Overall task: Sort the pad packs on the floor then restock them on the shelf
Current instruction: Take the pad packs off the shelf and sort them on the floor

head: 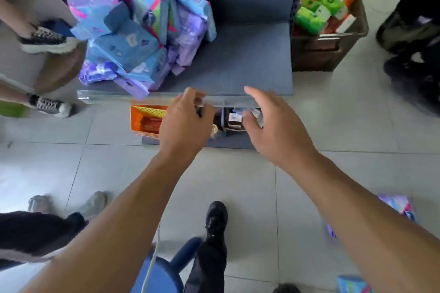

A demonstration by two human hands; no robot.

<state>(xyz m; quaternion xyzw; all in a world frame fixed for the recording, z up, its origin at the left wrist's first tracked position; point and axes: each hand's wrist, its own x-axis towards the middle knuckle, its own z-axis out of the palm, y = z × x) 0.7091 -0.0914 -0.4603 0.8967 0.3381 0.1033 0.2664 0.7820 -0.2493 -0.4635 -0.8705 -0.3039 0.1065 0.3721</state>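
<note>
Both bare arms reach toward the front edge of the grey shelf (238, 59). The left hand (184, 123) has its fingers curled, seemingly holding nothing (motion blur makes this uncertain); the right hand (273, 123) is spread and empty. A jumbled heap of blue and purple pad packs (142, 38) lies on the shelf's left half, while two more packs (397, 207) remain on the tiled floor (309, 197) at right.

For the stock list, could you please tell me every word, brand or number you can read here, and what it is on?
No text can be read.
Pad packs on the shelf: print blurred.
Small box below the shelf: label too small.
Green packs in the crate: marks blurred.
</note>
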